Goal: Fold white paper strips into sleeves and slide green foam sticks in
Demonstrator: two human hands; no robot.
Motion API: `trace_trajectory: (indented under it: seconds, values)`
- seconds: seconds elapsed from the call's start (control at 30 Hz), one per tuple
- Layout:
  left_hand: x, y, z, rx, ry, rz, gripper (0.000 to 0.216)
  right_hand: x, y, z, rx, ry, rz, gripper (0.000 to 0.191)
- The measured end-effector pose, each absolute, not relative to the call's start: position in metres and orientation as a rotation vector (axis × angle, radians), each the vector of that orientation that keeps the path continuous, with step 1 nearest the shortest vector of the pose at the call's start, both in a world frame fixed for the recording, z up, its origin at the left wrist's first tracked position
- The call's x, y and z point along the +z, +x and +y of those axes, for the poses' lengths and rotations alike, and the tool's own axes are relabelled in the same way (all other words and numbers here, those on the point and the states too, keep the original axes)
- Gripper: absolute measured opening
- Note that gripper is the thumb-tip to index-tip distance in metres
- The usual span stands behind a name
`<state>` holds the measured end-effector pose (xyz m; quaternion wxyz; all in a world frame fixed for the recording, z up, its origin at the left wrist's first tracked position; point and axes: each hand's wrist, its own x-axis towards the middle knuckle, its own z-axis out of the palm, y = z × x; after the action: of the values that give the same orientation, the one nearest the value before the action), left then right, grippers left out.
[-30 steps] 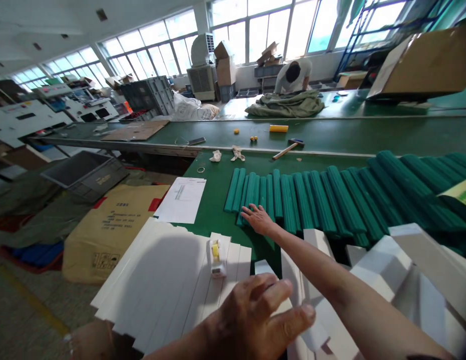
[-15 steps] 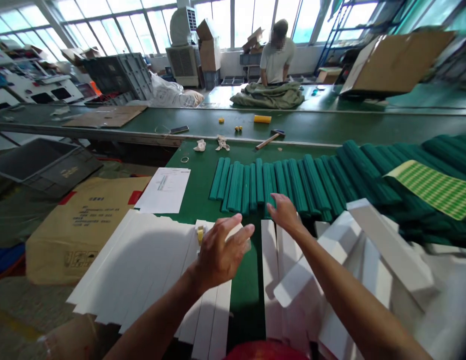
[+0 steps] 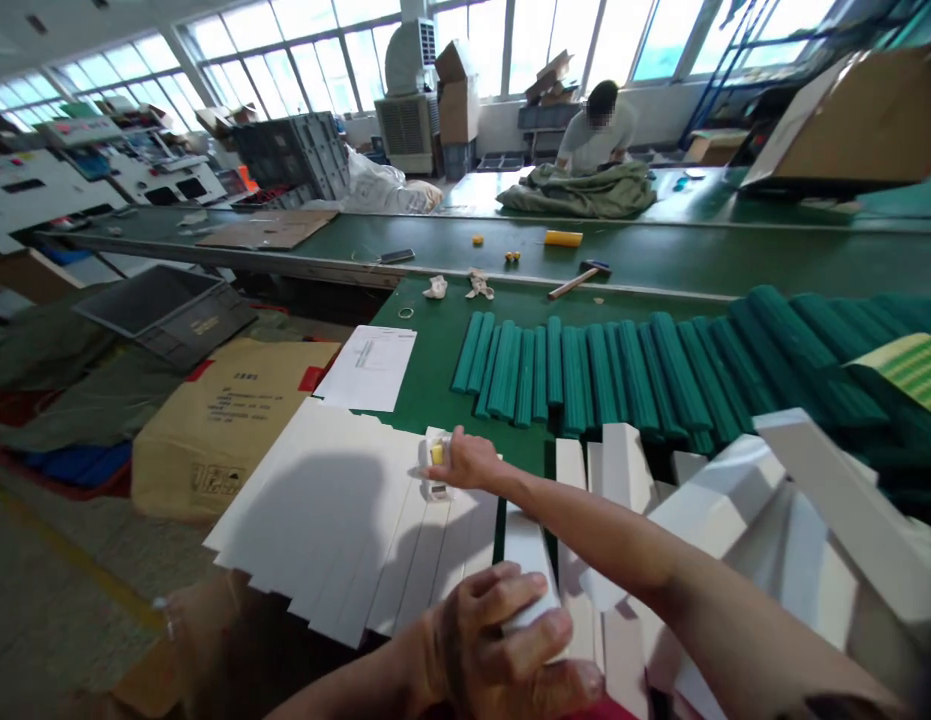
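My left hand point(image 3: 510, 635), fingers bent, holds a long plain white box point(image 3: 526, 545) toward the table's point(image 3: 427, 385) near edge. Farther, on flat white cardboard point(image 3: 315, 510) by the left edge, my right hand point(image 3: 471, 462) touches a clear, yellow-centred tape dispenser point(image 3: 437, 455); whether pinching, I cannot tell. Beyond that edge is an open grey crate point(image 3: 181, 330).

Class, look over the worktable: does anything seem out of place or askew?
Yes: the white boxes at right lie jumbled at different angles, unlike the green rolls lined up beyond. Two crumpled scraps near the hammer look stray.
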<state>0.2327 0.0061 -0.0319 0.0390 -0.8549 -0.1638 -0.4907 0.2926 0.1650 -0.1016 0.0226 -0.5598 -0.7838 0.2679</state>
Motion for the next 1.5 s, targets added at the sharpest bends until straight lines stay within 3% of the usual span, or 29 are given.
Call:
trace_trajectory:
  seconds: [0.1, 0.33, 0.5, 0.6, 0.8, 0.97, 1.13, 1.33, 1.5]
  values:
    - [-0.035, 0.223, 0.0, -1.44, -2.645, -0.557, 0.022, -0.114, 0.279, 0.166, 0.874, -1.756, -2.44, 0.103]
    - [-0.036, 0.221, -0.003, -1.428, -2.663, -0.504, 0.02, -0.127, 0.275, 0.167, 1.037, -1.802, -2.314, 0.098]
    - [-0.025, 0.221, -0.005, -1.53, -2.532, -0.662, 0.021, -0.121, 0.292, 0.181, 1.332, -1.666, -2.286, 0.065]
    - [-0.015, 0.217, -0.012, -1.515, -2.551, -0.7, 0.027, -0.113, 0.306, 0.19, 1.436, -1.661, -2.226, 0.061]
    - [-0.002, 0.21, -0.032, -1.55, -2.59, -0.661, 0.022, -0.102, 0.301, 0.161, 1.204, -1.779, -2.26, 0.063]
    - [-0.001, 0.201, -0.038, -1.58, -2.559, -0.692, 0.021, -0.114, 0.269, 0.115, 0.841, -1.881, -2.283, 0.082]
    - [-0.006, 0.193, -0.035, -1.68, -2.544, -0.757, 0.023, -0.126, 0.273, 0.114, 0.778, -1.913, -2.253, 0.054]
    - [-0.011, 0.187, -0.027, -1.662, -2.576, -0.795, 0.027, -0.124, 0.302, 0.119, 0.858, -1.789, -2.139, 0.05]
    - [-0.01, 0.193, -0.025, -1.653, -2.603, -0.761, 0.028, -0.123, 0.299, 0.115, 1.099, -1.879, -1.782, 0.032]
